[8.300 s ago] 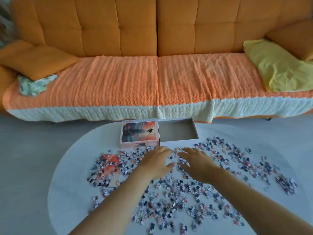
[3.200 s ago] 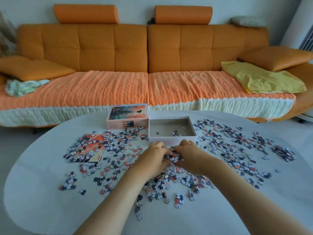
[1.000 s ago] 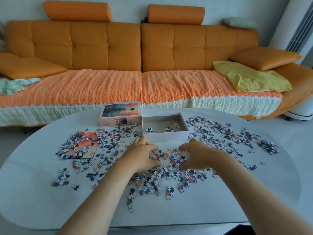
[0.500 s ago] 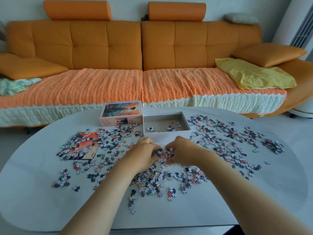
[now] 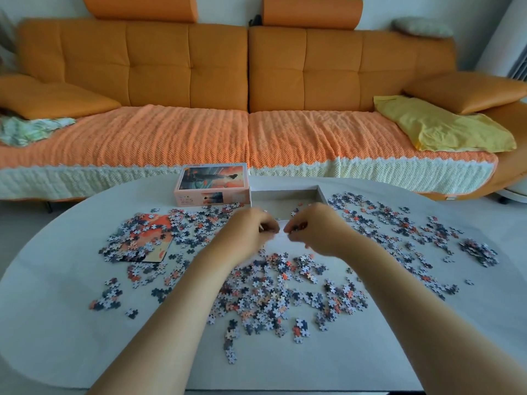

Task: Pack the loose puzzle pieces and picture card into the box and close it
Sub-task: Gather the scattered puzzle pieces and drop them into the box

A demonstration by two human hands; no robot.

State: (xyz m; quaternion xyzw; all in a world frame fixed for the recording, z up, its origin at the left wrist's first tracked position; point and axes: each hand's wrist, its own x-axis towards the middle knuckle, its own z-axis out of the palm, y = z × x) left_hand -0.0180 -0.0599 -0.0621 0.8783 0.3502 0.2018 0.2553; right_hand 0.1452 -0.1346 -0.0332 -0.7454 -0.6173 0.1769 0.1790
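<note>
Since half a second ago, both hands are rising from the heap to the near wall of the box (image 5: 282, 196). The right hand (image 5: 318, 233) is pinching a few dark puzzle pieces (image 5: 271, 295) in curled fingers. The left hand (image 5: 251, 233) is curling too, but blur is hiding whether it is holding any. The box is sitting open at twelve o'clock on the table (image 5: 57, 337), with its lid (image 5: 212, 183) just beside it at eleven. The picture card (image 5: 151, 240) is lying at ten o'clock, half under pieces.
</note>
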